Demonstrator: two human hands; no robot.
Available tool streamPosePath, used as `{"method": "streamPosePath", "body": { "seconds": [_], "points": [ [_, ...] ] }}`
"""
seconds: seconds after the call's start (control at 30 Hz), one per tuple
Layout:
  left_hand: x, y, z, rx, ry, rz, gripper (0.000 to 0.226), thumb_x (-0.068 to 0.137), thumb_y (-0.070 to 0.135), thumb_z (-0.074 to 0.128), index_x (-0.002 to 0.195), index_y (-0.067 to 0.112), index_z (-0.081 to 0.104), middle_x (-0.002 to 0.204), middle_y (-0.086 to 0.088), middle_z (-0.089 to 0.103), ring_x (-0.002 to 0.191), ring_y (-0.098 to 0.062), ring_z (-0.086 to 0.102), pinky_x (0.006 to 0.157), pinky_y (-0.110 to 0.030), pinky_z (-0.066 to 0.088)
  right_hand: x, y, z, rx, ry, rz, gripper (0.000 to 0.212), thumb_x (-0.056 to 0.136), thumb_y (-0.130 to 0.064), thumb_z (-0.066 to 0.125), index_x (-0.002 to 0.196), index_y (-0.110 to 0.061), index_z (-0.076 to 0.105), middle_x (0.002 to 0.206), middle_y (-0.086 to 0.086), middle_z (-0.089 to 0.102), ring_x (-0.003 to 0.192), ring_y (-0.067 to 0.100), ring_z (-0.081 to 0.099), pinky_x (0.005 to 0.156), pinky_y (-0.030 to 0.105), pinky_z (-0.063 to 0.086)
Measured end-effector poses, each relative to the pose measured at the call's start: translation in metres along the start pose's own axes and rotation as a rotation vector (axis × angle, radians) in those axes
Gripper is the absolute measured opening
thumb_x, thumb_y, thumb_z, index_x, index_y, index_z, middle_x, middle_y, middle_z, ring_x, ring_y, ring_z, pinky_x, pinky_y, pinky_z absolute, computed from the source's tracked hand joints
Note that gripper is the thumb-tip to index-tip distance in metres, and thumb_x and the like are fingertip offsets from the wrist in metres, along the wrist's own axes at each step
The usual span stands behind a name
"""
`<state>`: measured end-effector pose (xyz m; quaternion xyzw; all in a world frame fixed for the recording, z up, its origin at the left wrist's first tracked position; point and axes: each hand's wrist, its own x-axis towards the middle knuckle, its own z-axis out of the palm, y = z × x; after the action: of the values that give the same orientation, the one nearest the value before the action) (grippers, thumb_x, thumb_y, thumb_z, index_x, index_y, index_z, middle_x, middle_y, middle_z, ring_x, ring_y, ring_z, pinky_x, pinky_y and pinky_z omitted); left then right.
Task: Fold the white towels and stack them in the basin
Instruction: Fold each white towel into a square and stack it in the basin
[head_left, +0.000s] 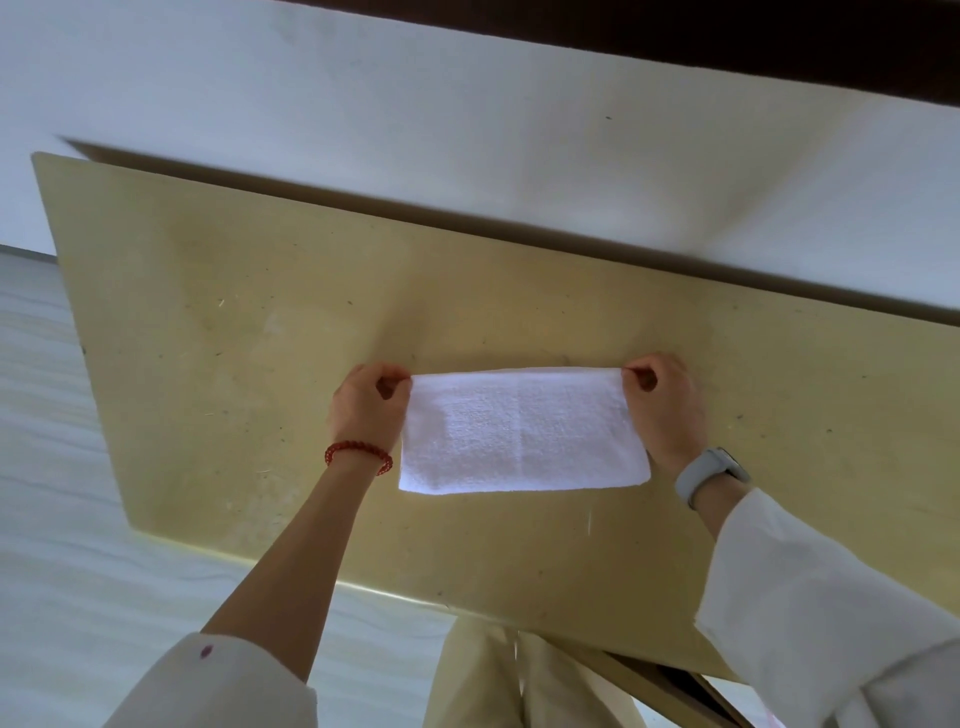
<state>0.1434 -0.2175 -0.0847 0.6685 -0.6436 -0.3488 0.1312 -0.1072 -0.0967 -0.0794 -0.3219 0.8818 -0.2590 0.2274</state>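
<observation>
A white towel (522, 431) lies flat on the yellowish table (234, 322), folded into a wide rectangle with a faint crease down its middle. My left hand (369, 402) pinches the towel's far left corner between thumb and fingers. My right hand (662, 405) pinches the far right corner in the same way. Both hands sit at the towel's far edge, one at each end. No basin is in view.
The table's far edge meets a white wall (467, 130). Pale floor (62, 493) shows to the left and below the near table edge. A red bead bracelet (358, 454) is on my left wrist, and a grey watch (711, 475) on my right.
</observation>
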Motion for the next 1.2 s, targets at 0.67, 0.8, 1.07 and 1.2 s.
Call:
{"method": "streamPosePath", "body": {
  "seconds": [0.67,0.8,1.07,1.2],
  "points": [
    [-0.01,0.036,0.038,0.222,-0.045,0.478,0.009,0.084,0.018,0.064,0.08,0.017,0.072,0.089,0.003,0.066,0.096,-0.021,0.053,0.086,-0.027,0.024,-0.005,-0.03,0.037,-0.348,-0.001,-0.528,0.006,0.08,-0.009,0.064,0.076,-0.014,0.065,0.079,0.004,0.062,0.078,0.028,0.056,0.067,0.032,0.033],
    [-0.007,0.04,0.038,0.224,-0.06,0.469,0.014,0.088,0.019,0.059,0.082,0.015,0.071,0.088,0.002,0.067,0.096,-0.022,0.052,0.084,-0.028,0.026,0.0,-0.032,0.038,-0.376,-0.042,-0.502,0.012,0.086,-0.009,0.054,0.079,-0.013,0.063,0.084,0.003,0.061,0.082,0.027,0.054,0.069,0.032,0.029],
    [-0.004,0.046,0.042,0.249,-0.113,0.473,0.018,0.091,0.018,0.053,0.089,0.016,0.071,0.093,0.001,0.065,0.099,-0.02,0.049,0.085,-0.026,0.024,0.003,-0.036,0.038,-0.398,-0.076,-0.486,0.016,0.087,-0.009,0.049,0.081,-0.013,0.063,0.086,0.002,0.062,0.085,0.026,0.053,0.073,0.032,0.026],
    [-0.004,0.048,0.043,0.271,-0.105,0.502,0.016,0.089,0.018,0.055,0.085,0.015,0.071,0.09,0.0,0.065,0.094,-0.023,0.052,0.084,-0.027,0.024,0.004,-0.037,0.038,-0.403,-0.091,-0.481,0.016,0.088,-0.011,0.048,0.082,-0.014,0.062,0.088,0.0,0.061,0.086,0.025,0.052,0.075,0.032,0.026]
  ]
}}
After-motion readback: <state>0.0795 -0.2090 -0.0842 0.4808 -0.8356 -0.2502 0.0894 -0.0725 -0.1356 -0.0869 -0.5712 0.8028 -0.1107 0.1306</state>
